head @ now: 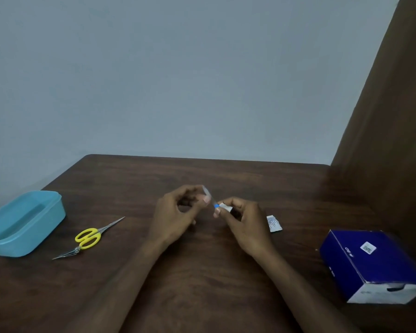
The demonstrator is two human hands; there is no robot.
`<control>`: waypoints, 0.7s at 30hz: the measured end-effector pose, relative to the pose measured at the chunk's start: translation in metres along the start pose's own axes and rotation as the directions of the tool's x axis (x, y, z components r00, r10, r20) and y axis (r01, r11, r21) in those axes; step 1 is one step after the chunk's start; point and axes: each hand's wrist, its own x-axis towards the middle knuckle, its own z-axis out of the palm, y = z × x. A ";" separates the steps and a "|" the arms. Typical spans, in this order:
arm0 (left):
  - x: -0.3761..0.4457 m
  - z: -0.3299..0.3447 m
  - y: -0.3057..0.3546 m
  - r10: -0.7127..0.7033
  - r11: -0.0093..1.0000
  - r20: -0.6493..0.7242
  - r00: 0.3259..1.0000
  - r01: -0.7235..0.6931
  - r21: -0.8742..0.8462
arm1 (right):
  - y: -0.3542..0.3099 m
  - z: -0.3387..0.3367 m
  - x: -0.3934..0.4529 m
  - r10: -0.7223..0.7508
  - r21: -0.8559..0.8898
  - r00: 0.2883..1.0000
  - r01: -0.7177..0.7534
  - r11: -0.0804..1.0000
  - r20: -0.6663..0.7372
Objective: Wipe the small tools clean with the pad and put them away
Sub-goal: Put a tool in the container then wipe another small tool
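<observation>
- The small tool we hold above the middle of the table lies on a slant: its long axis runs from the upper left, at our left fingertips, down to the lower right, where it enters our right hand.
- It is a thin, pale, somewhat see-through sliver with a blue band near its lower end; it is too small and blurred for us to tell what kind of tool it is.
- Our left hand has its fingers curled, the thumb and fingertips pinching the tool's upper end.
- Our right hand has its fingers curled together, pinching a small white pad against the tool's lower end, just past the blue band.
- The scissors, with yellow handles and slim metal blades, lie flat on the left of the table, blades pointing up and to the right.
- A second thin metal tool lies touching the scissors' handles, its tip pointing down and to the left.
- A light blue tub stands open at the left edge, near the scissors.
- A small white wrapper lies just right of our right hand.
- A dark blue box rests on the right side.
- The table is dark wood grain; behind it is a plain grey-blue wall, and a brown panel rises on the right.
</observation>
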 end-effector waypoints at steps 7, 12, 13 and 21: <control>0.003 -0.016 -0.007 0.123 0.964 0.132 0.984 -0.150 0.222 | 0.000 -0.004 -0.001 -0.009 -0.006 0.996 0.010 1.000 0.090; 0.004 -0.008 -0.005 0.123 0.929 0.251 0.960 -0.200 0.310 | 0.000 -0.010 -0.001 0.027 0.078 0.999 -0.029 0.997 0.020; 0.004 -0.008 -0.004 0.111 0.926 0.272 0.956 -0.199 0.321 | 0.000 -0.013 -0.002 0.027 0.074 1.000 -0.028 0.997 0.014; 0.006 0.005 -0.012 0.031 0.965 0.282 0.959 -0.102 0.242 | 0.006 -0.011 0.002 -0.390 -0.452 0.911 0.406 0.795 0.132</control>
